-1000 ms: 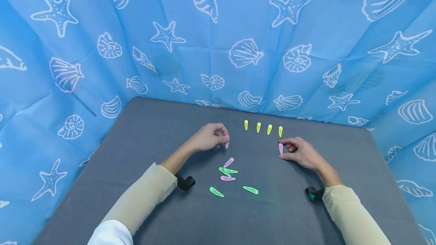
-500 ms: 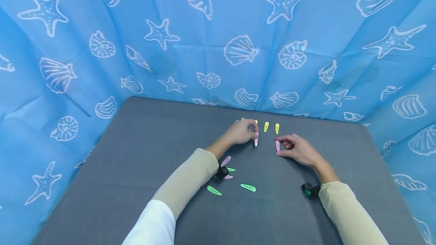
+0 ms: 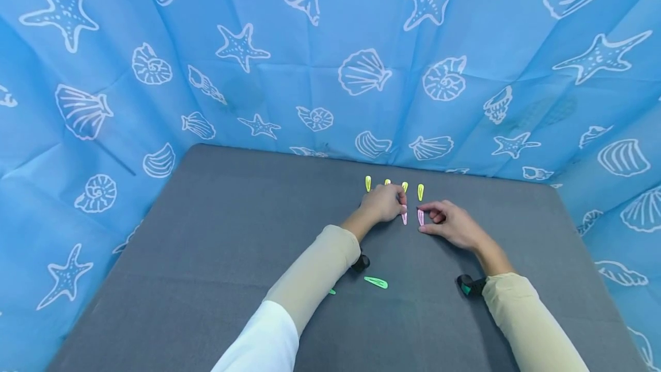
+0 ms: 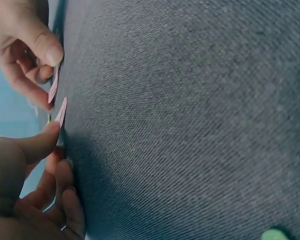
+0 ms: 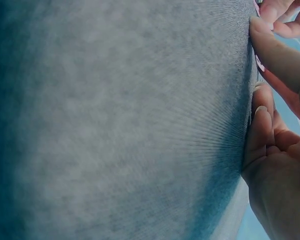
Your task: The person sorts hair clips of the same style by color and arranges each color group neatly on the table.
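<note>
Between the thumb and fingers of my left hand (image 3: 382, 202) is a pink snap hair clip (image 3: 404, 219), its narrow end pointing down. Just right of it, a second pink hair clip (image 3: 421, 220) lies on the grey table, its two ends between the thumb and index finger of my right hand (image 3: 455, 225). In the left wrist view the left hand's clip (image 4: 61, 112) and the other pink clip (image 4: 54, 89) are close but apart. The right wrist view shows only a sliver of pink clip (image 5: 260, 64) behind my right thumb.
A row of yellow hair clips (image 3: 420, 192) lies behind my hands, partly covered by the left one. Nearer me are a green hair clip (image 3: 376, 282) and the tip of another green clip (image 3: 332, 291) beside my left sleeve. A blue shell-print curtain (image 3: 310, 73) borders the grey table (image 3: 248, 217).
My left hand has carried its pink clip rightward to beside the other pink clip. The left arm now covers the pile of pink and green clips. My right hand has stayed nearly still.
</note>
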Available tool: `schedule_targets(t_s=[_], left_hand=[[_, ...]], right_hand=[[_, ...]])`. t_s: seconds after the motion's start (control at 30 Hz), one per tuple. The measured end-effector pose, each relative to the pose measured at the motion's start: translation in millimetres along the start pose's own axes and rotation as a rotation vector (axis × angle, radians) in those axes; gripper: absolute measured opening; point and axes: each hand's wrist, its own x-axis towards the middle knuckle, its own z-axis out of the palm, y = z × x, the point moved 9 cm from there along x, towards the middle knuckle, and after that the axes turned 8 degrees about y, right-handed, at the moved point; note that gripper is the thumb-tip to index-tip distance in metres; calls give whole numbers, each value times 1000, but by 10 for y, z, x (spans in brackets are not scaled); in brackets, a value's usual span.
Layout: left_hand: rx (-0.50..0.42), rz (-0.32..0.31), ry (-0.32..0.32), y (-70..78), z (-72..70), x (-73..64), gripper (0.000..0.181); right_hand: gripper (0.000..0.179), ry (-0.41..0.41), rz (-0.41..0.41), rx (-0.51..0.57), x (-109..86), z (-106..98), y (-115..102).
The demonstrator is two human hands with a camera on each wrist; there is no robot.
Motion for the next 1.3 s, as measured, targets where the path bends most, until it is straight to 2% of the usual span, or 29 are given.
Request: schedule_targets(t_s=[0.17,0.27,0.4,0.53,0.63,0.73,0.9,1.13,1.3], left_hand=[[32,-4,3,9,8,3,7],[58,25,29,53,-39,-6,17],[166,128,109,177,-197,-55,35],[368,230,168,309,-343,-153,55],[488,299,165,380,-371,-242,67],[534,357,148,388,-366,-338,75],[565,412,126,267,-381,-502,82],[499,394,102,-51,-467,-717,84],[502,421,127,-240,-550,-901,83]], right_hand=[[49,28,-32,12,-10,-24,-53],[49,25,-30,17,-22,-26,-56],[51,1,-6,19,-31,-14,-28],[50,-8,-6,12,-30,-15,-20],[48,-10,-10,5,-23,-17,-22],[50,-13,-10,0,-16,-10,-28],[53,-15,-13,-4,-7,11,-32],[53,-4,-10,-3,1,29,-30],[53,4,-20,14,-10,21,-38]])
